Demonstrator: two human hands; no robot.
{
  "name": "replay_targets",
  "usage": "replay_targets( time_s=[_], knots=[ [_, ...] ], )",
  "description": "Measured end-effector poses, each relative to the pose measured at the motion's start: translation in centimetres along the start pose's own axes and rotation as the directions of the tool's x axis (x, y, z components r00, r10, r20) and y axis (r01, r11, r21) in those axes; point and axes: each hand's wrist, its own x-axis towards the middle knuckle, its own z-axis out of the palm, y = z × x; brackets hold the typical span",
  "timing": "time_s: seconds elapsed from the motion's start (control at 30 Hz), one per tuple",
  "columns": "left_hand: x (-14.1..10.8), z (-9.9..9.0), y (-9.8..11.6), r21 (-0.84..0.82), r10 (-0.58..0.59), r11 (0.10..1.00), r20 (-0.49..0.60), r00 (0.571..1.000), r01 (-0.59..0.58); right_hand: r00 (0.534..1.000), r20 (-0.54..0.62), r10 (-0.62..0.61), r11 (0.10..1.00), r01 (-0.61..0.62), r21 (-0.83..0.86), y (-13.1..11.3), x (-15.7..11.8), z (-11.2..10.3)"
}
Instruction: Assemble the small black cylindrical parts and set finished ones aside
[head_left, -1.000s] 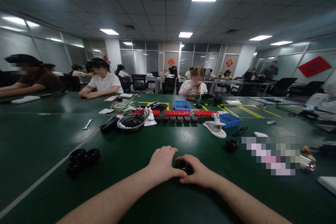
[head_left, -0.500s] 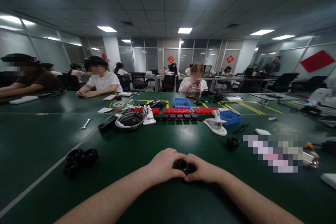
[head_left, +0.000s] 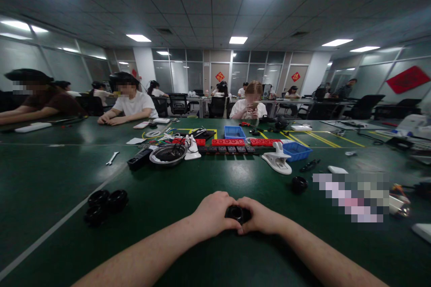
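Note:
A round, glossy black part with a hole through its middle (head_left: 236, 212) is gripped low over the green table (head_left: 161, 251). My left hand (head_left: 213, 214) curls around its left side, thumb at the front. From the right, my right hand (head_left: 260, 217) closes on the same part, and the two thumbs nearly meet. My fingers hide much of its outer edge. Similar black round parts (head_left: 116, 200) sit in a group of three to the left. One more black round part (head_left: 299, 184) stands alone to the right.
Farther back lie a metal bowl (head_left: 167, 156), red socket strips (head_left: 227, 142), a white clip base (head_left: 278, 159), and blue trays (head_left: 296, 150). A wrench (head_left: 112, 158) is at the left. Several people sit around, one person (head_left: 249, 106) directly across.
Both hands stay around the black part with almost the same grip. The whole view has shifted very slightly.

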Motion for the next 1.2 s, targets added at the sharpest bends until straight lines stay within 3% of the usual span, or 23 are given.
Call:
replay_targets(
  time_s=[0.3, 0.43, 0.5, 0.57, 0.67, 0.83, 0.97, 1.2],
  knots=[
    [-0.1, 0.4, 1.5, 0.108, -0.229, 0.966, -0.079, 0.970, 0.237, 0.965, -0.231, 0.125, 0.937, -0.192, -0.292, -1.6, 0.2, 2.1],
    [0.0, 0.3, 1.7, 0.132, -0.239, 0.959, -0.105, 0.965, 0.252, 0.930, -0.338, 0.144, 0.858, -0.287, -0.426, -2.2, 0.1, 3.2],
    [0.0, 0.4, 1.4, 0.128, -0.219, 0.964, -0.118, 0.969, 0.233, 0.927, -0.357, 0.113, 0.870, -0.266, -0.416, -2.1, 0.2, 3.4],
    [0.1, 0.4, 0.9, 0.115, -0.186, 0.973, -0.107, 0.977, 0.199, 0.941, -0.332, 0.065, 0.919, -0.186, -0.347, -1.7, 0.2, 3.2],
    [0.3, 0.3, 0.0, 0.080, -0.115, 0.990, -0.060, 0.992, 0.120, 0.979, -0.205, 0.011, 0.980, -0.051, -0.190, -1.1, 0.2, 2.1],
    [0.4, -0.5, -0.9, 0.007, 0.074, 0.997, 0.026, 0.997, -0.074, 0.999, 0.035, -0.026, 0.999, 0.027, -0.020, -1.0, -0.1, 0.0],
    [0.3, -0.8, -1.1, 0.019, 0.155, 0.988, 0.045, 0.987, -0.156, 0.996, 0.073, -0.052, 0.999, 0.052, 0.000, -0.8, -0.2, -0.4],
    [0.3, -0.8, -1.1, 0.016, 0.154, 0.988, 0.052, 0.987, -0.155, 0.994, 0.077, -0.078, 0.997, 0.079, -0.009, -0.5, -0.1, -0.3]
  ],
)
